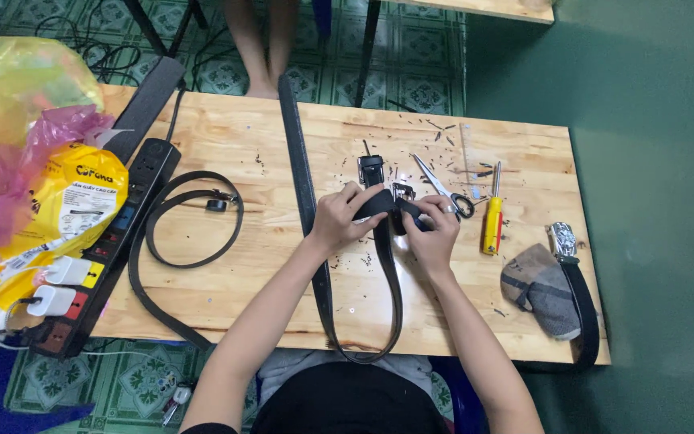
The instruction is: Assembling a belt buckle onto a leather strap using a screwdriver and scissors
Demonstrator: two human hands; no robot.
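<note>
Black belt [387,265] pinched by left hand [337,219] and right hand [431,233], scissors [443,189], yellow screwdriver [492,223] just beside, wooden table [234,297]

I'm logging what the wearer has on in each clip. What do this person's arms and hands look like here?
Both forearms are bare, with no sleeves reaching them, no gloves and no watch or bracelet in view. The left hand shows nothing on its fingers. The right hand seems to carry a ring on one finger, too small to tell more. A dark top shows at the lower edge near the left upper arm.
</note>
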